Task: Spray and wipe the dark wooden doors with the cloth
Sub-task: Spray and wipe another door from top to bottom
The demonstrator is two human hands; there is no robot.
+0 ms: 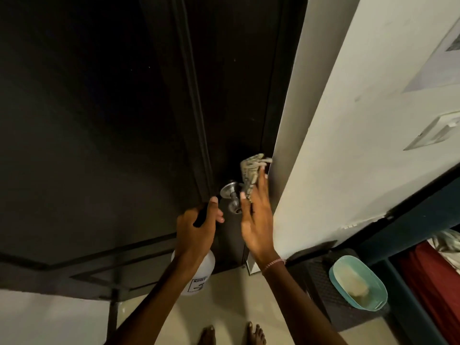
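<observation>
Door, wipe step: right hand, grip flat with straight fingers, presses cloth on the door just right of knob; left hand, grip wrapped round bottle; advised: even pressure, overlapping strokes round the knob.

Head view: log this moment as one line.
left hand: holds spray bottle | right hand: presses cloth on door beside knob | stage: wiping
</observation>
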